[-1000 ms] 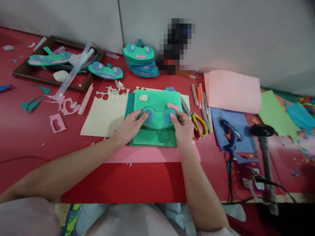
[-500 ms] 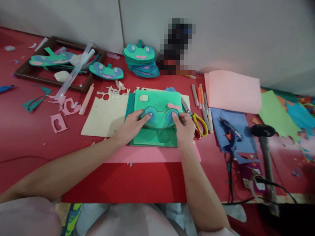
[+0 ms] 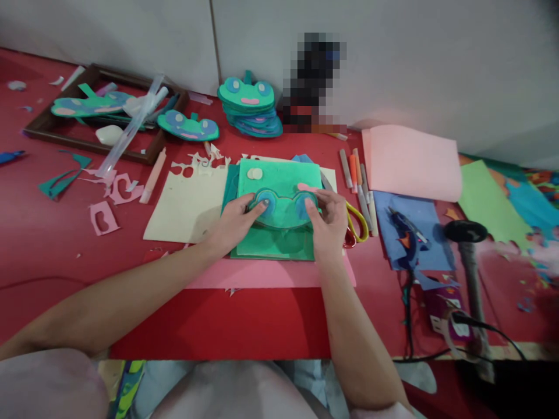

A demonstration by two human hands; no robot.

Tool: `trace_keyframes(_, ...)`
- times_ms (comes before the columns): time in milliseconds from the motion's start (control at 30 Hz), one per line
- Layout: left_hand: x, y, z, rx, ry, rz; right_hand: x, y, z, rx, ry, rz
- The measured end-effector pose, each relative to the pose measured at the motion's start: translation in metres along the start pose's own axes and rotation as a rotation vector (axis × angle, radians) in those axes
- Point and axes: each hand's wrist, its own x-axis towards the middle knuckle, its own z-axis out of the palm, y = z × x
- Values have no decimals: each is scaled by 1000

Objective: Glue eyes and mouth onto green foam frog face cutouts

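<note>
Stretching farther over the pink strip's end (image 3: 306,187), the right hand (image 3: 329,221) pinches the green face (image 3: 283,215) with the left hand (image 3: 238,220), blue eyes (image 3: 300,206) placed, cream discs (image 3: 255,174) and strip unattached.

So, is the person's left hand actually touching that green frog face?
Touching: the head view shows the left hand gripping the green frog face, thumb on one blue eye.

On your far left lies a blue marker (image 3: 11,156), near a brown frame (image 3: 87,145). To your right, a glue gun (image 3: 409,250) rests on a blue sheet (image 3: 437,256), near a black-headed mallet (image 3: 470,273). Beyond, you have a pale pink sheet (image 3: 413,163) beside a lime-green sheet (image 3: 487,189).
</note>
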Motion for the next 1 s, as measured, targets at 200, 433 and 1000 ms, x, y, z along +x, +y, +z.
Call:
trace_keyframes(200, 0, -1, 0, -28, -6, 2, -2, -5, 1, -4, -25, -121)
trace_keyframes(433, 0, -2, 0, -5, 8, 9, -2, -6, 0, -9, -18, -150)
trace_keyframes(1000, -2, 4, 0, -31, 9, -9, -2, -10, 1, -65, -13, -150)
